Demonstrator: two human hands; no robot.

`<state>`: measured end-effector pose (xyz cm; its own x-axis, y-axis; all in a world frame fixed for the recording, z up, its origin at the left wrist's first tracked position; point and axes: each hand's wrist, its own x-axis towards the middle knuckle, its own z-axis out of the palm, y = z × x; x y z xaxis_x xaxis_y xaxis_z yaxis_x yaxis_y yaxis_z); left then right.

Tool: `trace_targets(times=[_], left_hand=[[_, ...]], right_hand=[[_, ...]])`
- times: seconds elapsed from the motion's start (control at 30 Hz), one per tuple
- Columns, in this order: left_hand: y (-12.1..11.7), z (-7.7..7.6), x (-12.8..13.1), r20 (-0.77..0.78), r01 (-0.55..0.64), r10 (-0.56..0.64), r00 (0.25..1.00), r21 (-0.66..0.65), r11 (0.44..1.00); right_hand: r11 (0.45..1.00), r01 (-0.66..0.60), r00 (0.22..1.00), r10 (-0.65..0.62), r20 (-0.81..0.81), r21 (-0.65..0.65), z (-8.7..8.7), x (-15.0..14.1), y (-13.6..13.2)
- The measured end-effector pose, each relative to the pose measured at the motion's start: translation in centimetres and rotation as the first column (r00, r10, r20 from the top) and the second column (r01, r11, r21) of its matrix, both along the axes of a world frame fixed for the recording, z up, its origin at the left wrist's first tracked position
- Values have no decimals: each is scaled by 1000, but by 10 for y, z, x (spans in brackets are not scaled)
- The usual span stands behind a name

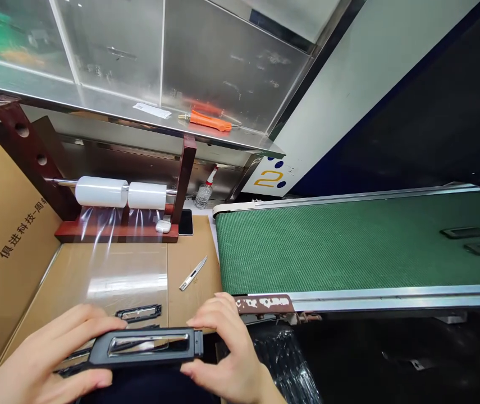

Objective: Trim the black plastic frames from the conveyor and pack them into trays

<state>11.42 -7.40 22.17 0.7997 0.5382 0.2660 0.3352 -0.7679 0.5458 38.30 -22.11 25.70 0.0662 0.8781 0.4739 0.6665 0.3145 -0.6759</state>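
Note:
A black elongated plastic housing with a glossy window is held level between my two hands, low in the head view. My left hand grips its left end, fingers above and thumb below. At the other end, my right hand pinches the corner between fingers and thumb. Just behind it, a similar black frame lies on the cardboard work surface. More dark parts show partly beneath my left hand, mostly hidden. Clear film stretches over the cardboard from two rolls on a dark-red stand.
A utility knife, phone, white case and clear bottle are beyond my hands. An orange-handled tool rests on the metal shelf. Right is a green conveyor belt carrying dark parts; left, a cardboard box.

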Motion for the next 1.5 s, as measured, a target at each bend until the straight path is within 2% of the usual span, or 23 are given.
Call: trace_targets(times=[0.1, 0.23, 0.3, 0.37, 0.4, 0.43, 0.53, 0.57, 0.6, 0.63, 0.67, 0.7, 0.73, 0.77, 0.8, 0.83, 0.87, 0.9, 0.93, 1.0, 1.1, 1.3, 1.5], left_hand=[[9, -6, -5, -53, 54, -53, 997, 9, 999], [29, -3, -7, 28, 34, -45, 999, 308, 951], [36, 3, -9, 45, 67, -93, 995, 405, 912], [40, 10, -11, 63, 89, -130, 990, 441, 893], [40, 13, -13, 80, 87, -137, 987, 448, 890], [39, 14, -16, 101, 82, -143, 985, 455, 887], [37, 7, -27, 140, 83, -169, 976, 478, 875], [38, 1, -31, 135, 94, -177, 975, 470, 878], [40, -8, -36, 125, 109, -181, 976, 440, 891], [44, -20, -41, 118, 107, -162, 980, 371, 922], [49, -35, -46, 122, 78, -111, 986, 253, 964], [55, -52, -50, 135, 18, -29, 990, 83, 996], [62, -72, -54, 148, -109, 130, 980, -145, 983], [70, -93, -57, 147, -243, 316, 937, -376, 894], [78, -114, -60, 132, -343, 497, 857, -573, 744], [85, -135, -61, 93, -433, 695, 713, -721, 541], [92, -154, -62, 26, -472, 752, 659, -764, 440], [97, -171, -63, -18, -481, 775, 631, -794, 373], [101, -185, -63, -51, -473, 782, 621, -820, 323], [105, -204, -65, -89, -435, 747, 658, -856, 281], [105, -212, -70, -123, -386, 703, 700, -894, 229], [102, -213, -78, -119, -313, 670, 733, -933, 176], [105, -217, -78, -120, -294, 672, 731, -944, 152]], right_hand=[[999, -9, 1000, 8, -16, -44, -6, -6, 3], [981, -83, 991, 63, -117, -176, -14, -8, 20], [951, -150, 964, 79, -256, -272, -15, -7, 35], [874, -291, 890, 98, -445, -389, -15, -7, 52], [799, -409, 826, 118, -551, -442, -16, -9, 60], [687, -552, 739, 141, -658, -473, -18, -11, 67], [204, -910, 390, 116, -914, -362, -36, -23, 80], [93, -951, 300, 73, -951, -293, -45, -28, 82], [44, -967, 253, 33, -967, -252, -54, -34, 82], [55, -965, 258, 9, -966, -257, -64, -39, 83], [116, -941, 320, 9, -947, -317, -74, -45, 83], [215, -883, 434, 32, -900, -418, -83, -50, 84], [341, -778, 581, 70, -811, -528, -93, -56, 86], [486, -633, 727, 109, -678, -602, -103, -62, 90], [635, -471, 846, 129, -516, -612, -115, -68, 94], [763, -322, 926, 131, -354, -560, -127, -75, 99], [855, -211, 969, 120, -214, -475, -140, -83, 104], [909, -144, 988, 112, -103, -392, -153, -90, 110], [936, -112, 994, 112, -18, -333, -166, -98, 116], [951, -97, 984, 135, 112, -295, -190, -111, 126], [939, -109, 956, 189, 224, -326, -211, -126, 136], [924, -77, 938, 195, 287, -376, -227, -139, 142], [917, -54, 932, 188, 310, -396, -231, -149, 147]])
